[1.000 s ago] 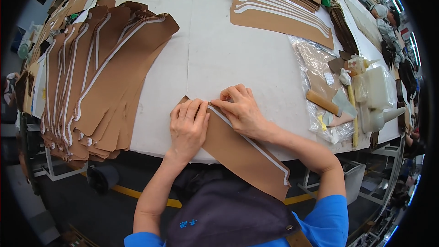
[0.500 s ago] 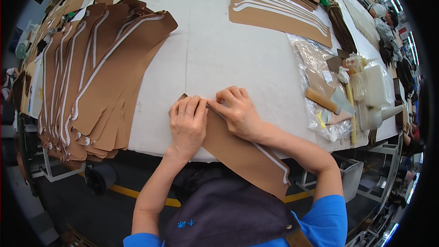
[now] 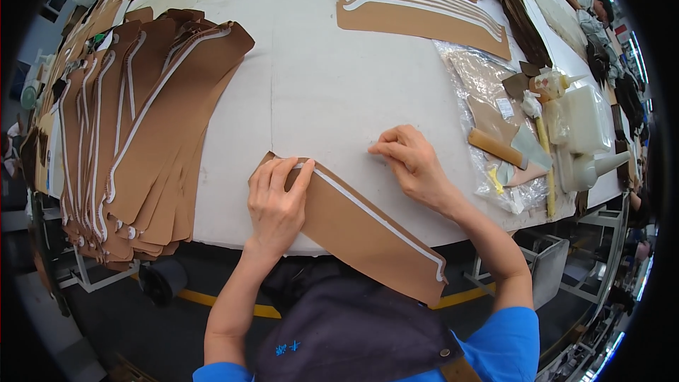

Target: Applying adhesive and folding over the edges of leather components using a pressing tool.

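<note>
A long brown leather-like panel (image 3: 368,230) lies slantwise at the table's front edge, its near right end hanging over my lap. A white strip (image 3: 375,216) runs along its far long edge and hooks at the near right end. My left hand (image 3: 274,201) grips the panel's far left end, fingers over the top and thumb by the strip's start. Off to the right of that end, my right hand (image 3: 414,166) is raised apart from the panel, thumb and fingertips pinched together. Whatever is between those fingertips is too small to make out.
Brown panels with white strips lie in a fanned pile (image 3: 166,134) at left. More striped panels (image 3: 424,18) lie at the far right. At right are a plastic bag (image 3: 460,85), a wooden-handled scraper (image 3: 497,148), a white squeeze bottle (image 3: 583,172) and a yellow stick (image 3: 549,177).
My right hand has left the panel's edge and moved right. The white strip, hidden in part before, now shows along the panel. My left hand stays on the far left end.
</note>
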The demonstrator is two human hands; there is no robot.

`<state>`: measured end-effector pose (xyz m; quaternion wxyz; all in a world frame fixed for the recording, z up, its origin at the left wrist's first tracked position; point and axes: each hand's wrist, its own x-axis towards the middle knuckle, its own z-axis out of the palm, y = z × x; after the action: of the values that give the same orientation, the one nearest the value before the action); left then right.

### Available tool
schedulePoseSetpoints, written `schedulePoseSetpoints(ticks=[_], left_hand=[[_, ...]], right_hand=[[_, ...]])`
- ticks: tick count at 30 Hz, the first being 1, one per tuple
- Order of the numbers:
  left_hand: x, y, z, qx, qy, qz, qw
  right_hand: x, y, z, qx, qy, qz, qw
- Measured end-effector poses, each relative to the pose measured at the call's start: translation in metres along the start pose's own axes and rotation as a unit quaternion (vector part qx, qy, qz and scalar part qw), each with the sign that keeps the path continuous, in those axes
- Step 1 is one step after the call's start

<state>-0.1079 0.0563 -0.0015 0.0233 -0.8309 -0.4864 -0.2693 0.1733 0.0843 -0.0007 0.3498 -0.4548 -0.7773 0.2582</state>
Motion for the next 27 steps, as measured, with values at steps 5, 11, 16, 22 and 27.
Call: schedulePoseSetpoints(ticks=[5,11,16,22,27], left_hand=[[0.001,0.002,-0.001,0.012,-0.012,0.000,1.000],[0.008,-0.012,-0.010,-0.096,-0.027,-0.067,0.993],[0.057,-0.007,-0.033,-0.147,-0.099,-0.018,0.984],[0.098,-0.009,-0.021,-0.204,-0.424,0.084,0.878],[0.087,-0.041,-0.036,-0.334,-0.398,0.001,0.854]], right_hand=[[-0.015,-0.005,-0.017,-0.025,-0.051,-0.020,0.998],[-0.023,-0.002,-0.045,0.012,-0.071,0.026,0.997],[-0.015,0.013,-0.084,-0.040,-0.089,0.037,0.995],[0.049,0.073,-0.114,-0.186,-0.054,0.025,0.981],[0.124,0.123,-0.116,-0.271,-0.026,0.016,0.962]])
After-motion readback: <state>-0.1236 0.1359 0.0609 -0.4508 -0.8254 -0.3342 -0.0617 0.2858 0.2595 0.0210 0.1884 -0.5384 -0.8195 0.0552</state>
